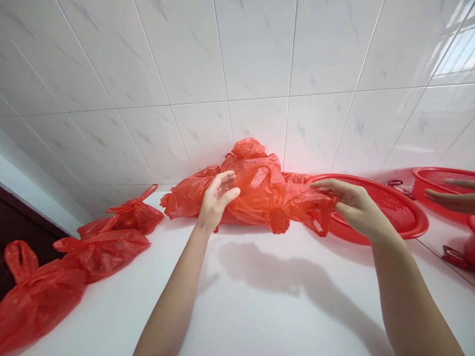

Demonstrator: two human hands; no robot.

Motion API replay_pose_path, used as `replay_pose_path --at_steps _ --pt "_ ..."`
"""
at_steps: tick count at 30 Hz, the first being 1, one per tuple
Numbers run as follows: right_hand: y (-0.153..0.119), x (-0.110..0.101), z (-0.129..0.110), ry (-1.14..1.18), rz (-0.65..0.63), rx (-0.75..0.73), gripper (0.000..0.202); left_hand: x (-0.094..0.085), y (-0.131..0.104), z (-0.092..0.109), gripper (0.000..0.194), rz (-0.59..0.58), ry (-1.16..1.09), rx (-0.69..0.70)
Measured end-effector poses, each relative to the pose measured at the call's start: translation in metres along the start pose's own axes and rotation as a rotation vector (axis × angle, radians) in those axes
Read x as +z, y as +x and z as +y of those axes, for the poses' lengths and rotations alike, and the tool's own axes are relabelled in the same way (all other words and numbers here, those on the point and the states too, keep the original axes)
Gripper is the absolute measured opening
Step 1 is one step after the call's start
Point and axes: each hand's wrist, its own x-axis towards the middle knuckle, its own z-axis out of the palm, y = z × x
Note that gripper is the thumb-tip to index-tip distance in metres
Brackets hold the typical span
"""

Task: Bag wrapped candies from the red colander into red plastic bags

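My right hand (pixel 347 200) pinches the gathered end of a red plastic bag (pixel 260 198), which stretches out to the left above the white surface and casts a shadow on it. My left hand (pixel 219 195) is beside the bag's left part, its fingers curved and apart from the thumb, with nothing held between them. Behind the stretched bag more red bags (pixel 191 192) are heaped against the tiled wall. What the bags contain cannot be made out.
Several red bags (pixel 107 249) lie at the left. A red mesh basket (pixel 393 205) stands right of centre, partly behind my right hand. Another red basket (pixel 445 178) and another person's hand (pixel 451 198) are at the right edge. The white tiled wall (pixel 260 49) rises behind.
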Motion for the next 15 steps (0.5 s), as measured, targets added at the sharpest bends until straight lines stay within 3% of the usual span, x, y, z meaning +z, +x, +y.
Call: replay_pose_path --at_steps 3,6,9,11,15 --pt "0.001 0.005 0.0 0.017 -0.06 0.014 0.043 0.008 -0.01 0.004 0.056 -0.032 0.212 0.199" --pt "0.003 0.013 -0.001 0.104 -0.125 0.005 0.039 0.02 -0.02 0.006 0.039 -0.275 0.317 0.245" --pt "0.005 0.021 -0.001 0.17 -0.157 0.005 0.035 0.035 -0.026 0.001 0.014 -0.56 0.318 0.121" --pt "0.006 0.024 0.0 0.208 -0.138 0.007 0.033 0.043 -0.028 -0.004 0.007 -0.675 0.285 0.026" --pt "0.006 0.03 0.005 0.284 -0.054 0.004 0.025 0.057 -0.034 -0.015 0.024 -0.753 0.108 -0.15"
